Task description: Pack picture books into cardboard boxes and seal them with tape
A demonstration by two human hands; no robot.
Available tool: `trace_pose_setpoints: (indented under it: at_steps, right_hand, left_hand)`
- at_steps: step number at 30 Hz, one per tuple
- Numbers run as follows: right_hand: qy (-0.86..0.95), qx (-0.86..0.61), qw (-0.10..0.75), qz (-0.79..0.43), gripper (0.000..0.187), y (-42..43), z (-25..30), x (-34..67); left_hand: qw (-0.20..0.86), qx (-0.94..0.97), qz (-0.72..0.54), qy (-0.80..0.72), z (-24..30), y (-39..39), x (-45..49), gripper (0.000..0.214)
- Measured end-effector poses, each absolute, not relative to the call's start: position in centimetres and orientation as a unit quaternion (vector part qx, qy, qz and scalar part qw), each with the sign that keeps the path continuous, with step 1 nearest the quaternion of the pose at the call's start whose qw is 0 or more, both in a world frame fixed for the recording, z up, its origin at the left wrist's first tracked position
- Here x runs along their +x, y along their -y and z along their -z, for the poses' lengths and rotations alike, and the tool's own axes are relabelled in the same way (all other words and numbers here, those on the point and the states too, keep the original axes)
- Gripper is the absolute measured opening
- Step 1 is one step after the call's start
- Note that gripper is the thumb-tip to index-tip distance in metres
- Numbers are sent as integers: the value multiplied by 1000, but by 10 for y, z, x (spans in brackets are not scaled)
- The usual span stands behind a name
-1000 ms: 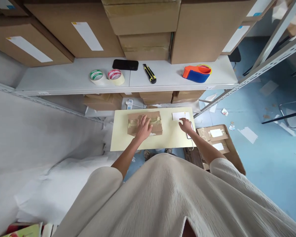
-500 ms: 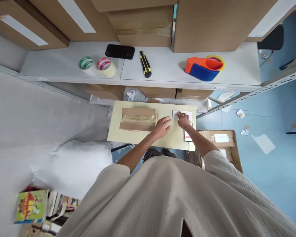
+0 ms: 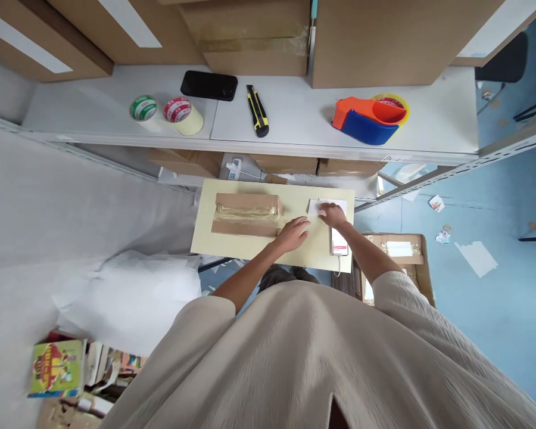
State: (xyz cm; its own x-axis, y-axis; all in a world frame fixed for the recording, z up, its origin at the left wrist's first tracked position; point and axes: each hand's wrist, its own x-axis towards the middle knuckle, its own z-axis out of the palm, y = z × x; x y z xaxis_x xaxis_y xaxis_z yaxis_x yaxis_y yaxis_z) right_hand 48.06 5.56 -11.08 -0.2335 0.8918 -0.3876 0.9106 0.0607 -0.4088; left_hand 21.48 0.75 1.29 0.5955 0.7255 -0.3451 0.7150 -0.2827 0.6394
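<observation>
On the pale yellow table (image 3: 250, 245), a taped cardboard box (image 3: 246, 214) lies at the left. My left hand (image 3: 293, 233) hovers or rests just right of it, fingers loosely bent and apart, holding nothing. At the right, my right hand (image 3: 333, 215) has its fingers on a white paper slip (image 3: 313, 207), which sticks out leftward from the other white paper (image 3: 339, 204) underneath. Its thumb and fingertips are partly hidden. A phone (image 3: 339, 243) with a lit screen and a white cable lies below my right wrist.
The grey shelf (image 3: 290, 122) ahead bears tape rolls (image 3: 184, 116), a black phone (image 3: 209, 85), a box cutter (image 3: 257, 111), a tape dispenser (image 3: 370, 121) and large cartons (image 3: 397, 42). An open carton (image 3: 422, 262) stands right of the table; a white sack (image 3: 129, 301) sits left.
My right hand has shifted slightly left and down, and a paper slip under its fingers now juts out from the rest. My left hand has barely moved. The camera view has shifted slightly.
</observation>
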Motion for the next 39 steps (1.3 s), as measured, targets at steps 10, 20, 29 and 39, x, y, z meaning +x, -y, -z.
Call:
trace_pose_setpoints:
  at_steps: [10, 20, 29, 39]
  right_hand:
    - [-655, 699, -83, 273, 41, -55, 92, 484]
    - [-599, 761, -165, 188, 60, -40, 74, 497]
    - [-467, 634, -348, 510, 52, -55, 90, 470]
    - [-501, 786, -141, 333, 62, -59, 101, 476]
  left_hand:
    - [402, 803, -2, -440, 0, -10, 220, 49]
    - [465, 698, -112, -533, 23, -49, 279, 52]
    - [511, 576, -114, -627, 26, -94, 300, 43]
    - [413, 587, -57, -694, 11, -103, 278, 35]
